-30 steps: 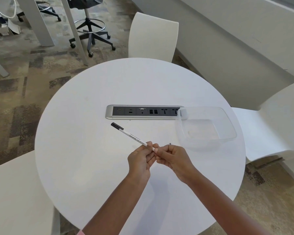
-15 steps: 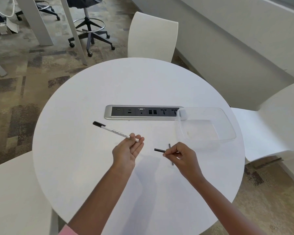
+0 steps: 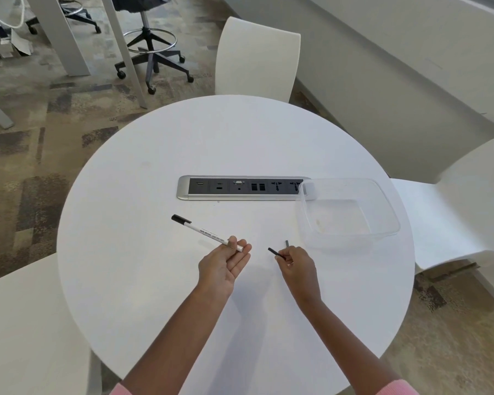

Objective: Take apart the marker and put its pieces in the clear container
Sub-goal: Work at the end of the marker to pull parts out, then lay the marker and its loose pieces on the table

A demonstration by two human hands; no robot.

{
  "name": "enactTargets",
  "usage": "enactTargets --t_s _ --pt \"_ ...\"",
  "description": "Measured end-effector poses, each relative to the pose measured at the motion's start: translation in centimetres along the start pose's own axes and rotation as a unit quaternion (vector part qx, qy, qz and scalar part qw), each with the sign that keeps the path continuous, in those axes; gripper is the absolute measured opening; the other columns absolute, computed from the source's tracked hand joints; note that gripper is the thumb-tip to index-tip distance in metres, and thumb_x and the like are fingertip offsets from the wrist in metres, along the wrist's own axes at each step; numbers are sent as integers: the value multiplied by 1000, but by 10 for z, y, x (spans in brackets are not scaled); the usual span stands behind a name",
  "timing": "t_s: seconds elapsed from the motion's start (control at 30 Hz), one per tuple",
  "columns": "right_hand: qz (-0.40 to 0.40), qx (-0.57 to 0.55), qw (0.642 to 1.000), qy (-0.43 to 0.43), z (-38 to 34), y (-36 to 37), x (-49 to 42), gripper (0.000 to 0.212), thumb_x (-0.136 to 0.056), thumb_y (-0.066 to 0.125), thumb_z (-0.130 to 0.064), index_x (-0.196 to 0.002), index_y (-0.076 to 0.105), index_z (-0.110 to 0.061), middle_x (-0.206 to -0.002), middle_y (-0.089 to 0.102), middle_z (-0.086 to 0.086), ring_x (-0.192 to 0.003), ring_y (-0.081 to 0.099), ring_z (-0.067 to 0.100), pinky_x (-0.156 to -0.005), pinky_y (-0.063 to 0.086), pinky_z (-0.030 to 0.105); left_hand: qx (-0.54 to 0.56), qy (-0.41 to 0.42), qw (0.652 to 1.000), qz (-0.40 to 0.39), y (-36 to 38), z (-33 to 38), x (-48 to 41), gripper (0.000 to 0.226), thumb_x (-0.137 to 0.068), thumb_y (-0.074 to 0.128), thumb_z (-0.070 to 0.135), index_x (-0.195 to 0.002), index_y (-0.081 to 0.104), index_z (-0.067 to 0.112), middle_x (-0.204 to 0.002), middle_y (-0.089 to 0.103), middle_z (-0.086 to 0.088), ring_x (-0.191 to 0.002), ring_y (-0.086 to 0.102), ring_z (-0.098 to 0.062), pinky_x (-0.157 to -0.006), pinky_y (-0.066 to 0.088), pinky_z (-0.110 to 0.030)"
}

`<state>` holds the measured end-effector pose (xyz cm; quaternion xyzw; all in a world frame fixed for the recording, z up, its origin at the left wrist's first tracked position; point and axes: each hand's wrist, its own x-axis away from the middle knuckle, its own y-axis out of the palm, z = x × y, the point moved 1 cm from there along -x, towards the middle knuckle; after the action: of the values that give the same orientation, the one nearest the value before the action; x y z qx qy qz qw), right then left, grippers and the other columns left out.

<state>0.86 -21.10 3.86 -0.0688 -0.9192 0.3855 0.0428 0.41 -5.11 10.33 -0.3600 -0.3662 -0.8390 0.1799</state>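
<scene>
**Marker pulled apart, one part in each grip**

Your marker (image 3: 207, 231) is a slim white tube with a line of small print along its side and a black cap on its far end. It points away and to the left, above the desk (image 3: 183, 295). Your left grip (image 3: 224, 266) lies palm up and pinches the tube's near, open end between thumb and fingers. Your right grip (image 3: 297, 266) is curled round a thin black stick (image 3: 275, 253), which juts out toward the left one. A small dark piece (image 3: 287, 243) lies on the desk just beyond your right knuckles. The clear container (image 3: 345, 215) stands to the right, near that piece, with one corner over the socket panel (image 3: 240, 188).

A second ago both grips met at the marker's near end and no black stick showed. Now they are apart, with the stick out of the tube. Since half a second ago little has changed, and the container has stayed put.
</scene>
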Motion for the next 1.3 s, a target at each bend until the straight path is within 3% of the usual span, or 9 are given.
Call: enactTargets --t_s 0.3,0.6,0.77,0.9,0.97,1.07,1.13,1.2,1.3 --pt "-17 100 995 12 2 17 -7 12 -87 53 -11 -90 54 0 -91 61 16 -92 53 29 -73 46 39 -8 -28 1000 -10 -5 -6 -5 13 -89 54 0 -78 60 0 -53 70 -6 -50 70 -17 -81 46 -37" --pt "-25 75 996 50 1 19 -9 18 -86 57 -15 -97 54 -1 -95 61 18 -93 56 31 -75 46 36 -12 -57 998 -18 -9 -7 -8 14 -89 55 2 -77 60 1 -53 70 -6 -50 70 -16 -82 46 -37" --pt "-1 23 998 61 -3 17 -7 16 -87 56 -18 -95 56 -4 -86 61 13 -75 55 22 -69 43 31 -22 -70 997 -32 -11 -7 -10 13 -90 55 6 -78 60 2 -54 71 -5 -52 71 -16 -83 46 -37" --pt "-41 -89 985 141 -14 12 -9 20 -89 53 -22 -77 58 -7 -67 58 1 -64 54 16 -67 39 26 -44 -86 994 -47 -11 -8 -10 13 -89 56 8 -79 61 2 -56 72 -5 -55 71 -17 -78 48 -37" --pt "-103 -180 957 202 -23 8 -11 25 -90 52 -26 -76 62 -9 -66 57 0 -60 52 13 -60 39 23 -57 -96 992 -54 -11 -9 -9 13 -89 57 7 -79 62 1 -58 72 -7 -56 72 -18 -74 50 -36" --pt "-193 -342 874 284 -36 4 -11 29 -91 52 -31 -80 65 -8 -65 56 0 -58 47 10 -57 37 21 -66 -119 988 -72 -10 -10 -7 18 -87 59 6 -73 67 0 -61 73 -10 -57 72 -19 -65 58 -34" --pt "-247 -397 834 295 -40 3 -10 33 -90 52 -35 -75 66 -9 -63 58 -1 -62 49 11 -63 39 22 -64 -140 984 -85 -9 -12 -4 25 -85 61 6 -64 72 -1 -63 74 -12 -58 72 -19 -54 60 -31" --pt "-299 -431 799 294 -43 3 -7 36 -89 52 -37 -68 65 -11 -63 57 -1 -66 50 13 -70 41 24 -57 -164 981 -87 -9 -14 0 20 -84 62 5 -69 71 -4 -64 73 -14 -58 72 -22 -48 59 -32" --pt "-341 -464 756 312 -45 4 -3 33 -88 53 -34 -61 58 -16 -55 57 -6 -62 49 9 -66 41 21 -43 -185 978 -86 -10 -15 4 14 -83 62 4 -74 68 -5 -64 73 -15 -58 72 -25 -46 58 -34"
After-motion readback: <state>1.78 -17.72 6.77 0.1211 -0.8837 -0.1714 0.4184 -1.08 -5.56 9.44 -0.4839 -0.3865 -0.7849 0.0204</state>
